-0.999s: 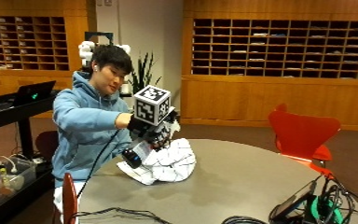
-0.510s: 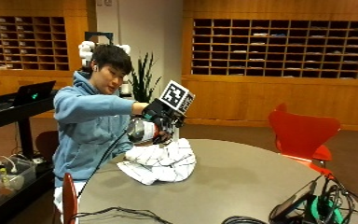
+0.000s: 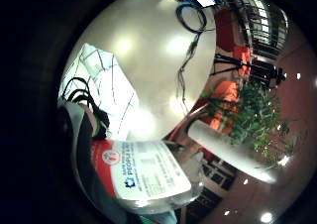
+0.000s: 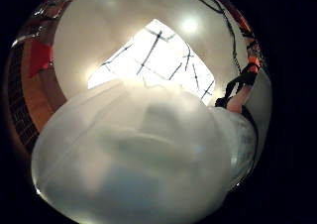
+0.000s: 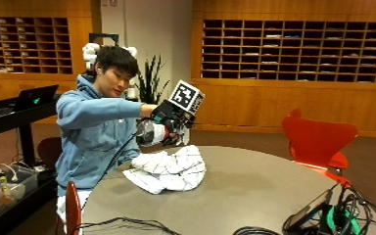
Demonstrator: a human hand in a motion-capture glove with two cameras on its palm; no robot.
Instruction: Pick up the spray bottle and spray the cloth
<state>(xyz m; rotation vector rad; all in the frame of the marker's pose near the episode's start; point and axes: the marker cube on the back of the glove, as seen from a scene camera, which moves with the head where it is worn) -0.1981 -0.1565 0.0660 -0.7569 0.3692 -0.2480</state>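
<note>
Outside view shows your grip (image 5: 165, 122) grasping the spray bottle (image 5: 150, 133), lifted above the cloth (image 5: 167, 169) on the bench (image 5: 253, 191). Picking up is done; spraying looks left.

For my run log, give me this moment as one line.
hand: grips spray bottle | bottle: lifted above cloth | cloth: crumpled on table

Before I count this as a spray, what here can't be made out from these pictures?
- Nozzle and trigger: outside view, covered by the right hand gripping the bottle.
- Any mist or wet patch on the cloth: too small to tell.
- Label small print: blurred, little finger view.
- Thumb view: the bottle fills it, hiding part of the cloth.
</note>
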